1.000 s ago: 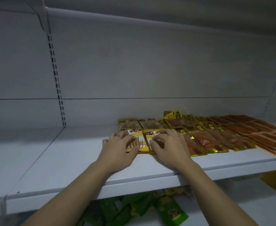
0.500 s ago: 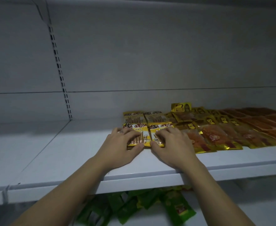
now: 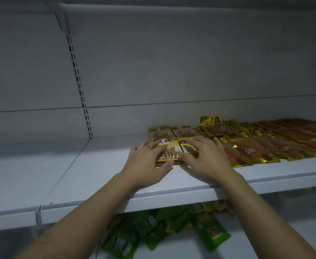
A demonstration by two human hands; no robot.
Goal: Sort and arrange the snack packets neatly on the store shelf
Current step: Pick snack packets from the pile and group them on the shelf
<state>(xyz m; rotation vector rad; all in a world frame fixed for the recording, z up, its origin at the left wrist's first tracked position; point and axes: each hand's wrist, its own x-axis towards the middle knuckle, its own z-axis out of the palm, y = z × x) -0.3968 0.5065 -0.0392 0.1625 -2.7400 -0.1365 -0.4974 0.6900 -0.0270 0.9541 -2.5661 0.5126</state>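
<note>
While both hands lie fingers-straight and grip nothing, the left hand (image 3: 146, 165) presses flat on a yellow snack packet (image 3: 167, 153) and the right hand (image 3: 207, 161) covers a second yellow packet (image 3: 188, 147) touching it, both near the front of the shelf (image 3: 97, 176). Two similar packets (image 3: 160, 131) lie just behind, gold packets (image 3: 246, 150) to the right. Below, blurred green packets (image 3: 153, 227) seem loosely heaped.

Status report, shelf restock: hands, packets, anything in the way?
Left hand and right hand open, pressing flat on two yellow stick-snack packets. Packets at front of white metal shelf. Gold foil packets crowd the right side.
</note>
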